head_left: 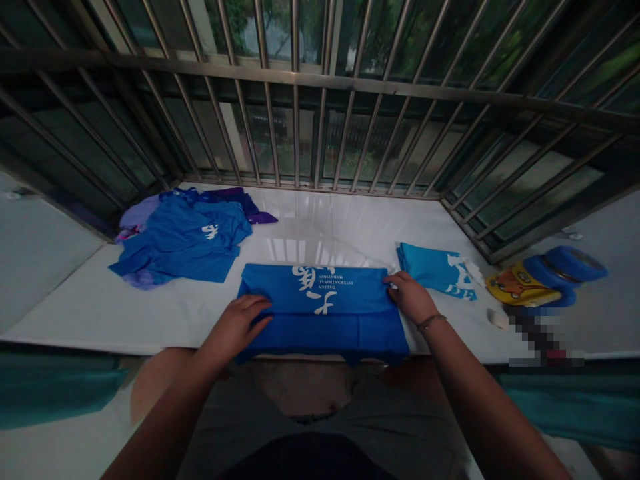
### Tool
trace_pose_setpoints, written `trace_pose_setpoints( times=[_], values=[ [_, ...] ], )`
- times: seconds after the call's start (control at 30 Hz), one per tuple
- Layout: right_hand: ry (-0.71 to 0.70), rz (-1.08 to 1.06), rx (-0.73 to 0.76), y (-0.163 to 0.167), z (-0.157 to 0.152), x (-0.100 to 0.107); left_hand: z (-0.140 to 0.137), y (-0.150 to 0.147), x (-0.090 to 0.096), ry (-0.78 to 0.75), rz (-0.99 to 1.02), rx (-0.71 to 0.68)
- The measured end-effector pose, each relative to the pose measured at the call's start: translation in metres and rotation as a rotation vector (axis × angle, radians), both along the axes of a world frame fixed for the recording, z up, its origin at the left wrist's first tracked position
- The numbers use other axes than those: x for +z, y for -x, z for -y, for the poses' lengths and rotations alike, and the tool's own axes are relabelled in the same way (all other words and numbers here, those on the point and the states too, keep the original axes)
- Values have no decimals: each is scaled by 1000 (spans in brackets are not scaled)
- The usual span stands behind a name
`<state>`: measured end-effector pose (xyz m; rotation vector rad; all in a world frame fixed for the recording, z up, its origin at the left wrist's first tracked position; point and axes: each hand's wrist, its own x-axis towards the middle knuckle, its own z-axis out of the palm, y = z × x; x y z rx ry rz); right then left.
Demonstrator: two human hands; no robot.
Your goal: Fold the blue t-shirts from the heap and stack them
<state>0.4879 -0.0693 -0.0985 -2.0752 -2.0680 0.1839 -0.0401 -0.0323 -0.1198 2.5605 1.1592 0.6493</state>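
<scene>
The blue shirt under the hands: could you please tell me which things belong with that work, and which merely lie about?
In hand: blue shirt, left hand, right hand, folded teal shirt, heap of blue clothes.
Lying about: cartoon toy, window bars.

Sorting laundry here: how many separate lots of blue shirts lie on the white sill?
3: one shirt under both hands, a folded lighter one to its right, and a loose heap at the left, which may hide several.
</scene>
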Motion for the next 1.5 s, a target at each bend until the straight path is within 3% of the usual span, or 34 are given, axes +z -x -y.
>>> trace_pose_setpoints(
  times=[0.23, 0.43, 0.6, 0.77, 0.9, 1.0, 1.07, 1.2, 1.37, 1.5],
  values=[
    [-125, 9, -74, -1, -15, 4, 11, -8, -17, -28, -27, 7],
    [-101, -55, -180, -3, -14, -7, 17, -12, -12, -34, -61, 61],
    [-96, -147, -312, 2, -18, -7, 17, -40, 0, -29, -64, 59],
    [-19, -125, -313, 8, -32, -7, 20, -77, 1, 5, -85, -13],
    [-43, -77, -313, 11, -36, -8, 18, -85, 1, 54, -129, -17],
    [-97, -28, -280, 14, -36, -6, -6, -69, 4, 64, -81, 23],
    [-128, 16, -174, 15, -38, -4, -35, -53, 9, 55, -80, 93],
    [10, 59, 112, 13, -50, 1, -103, -23, 19, 100, -258, 216],
    [169, 72, 170, 5, -71, 11, -162, -11, 35, 394, -496, 94],
    [160, 91, 175, 2, -87, 29, -190, -14, 51, 427, -450, -16]
  ],
)
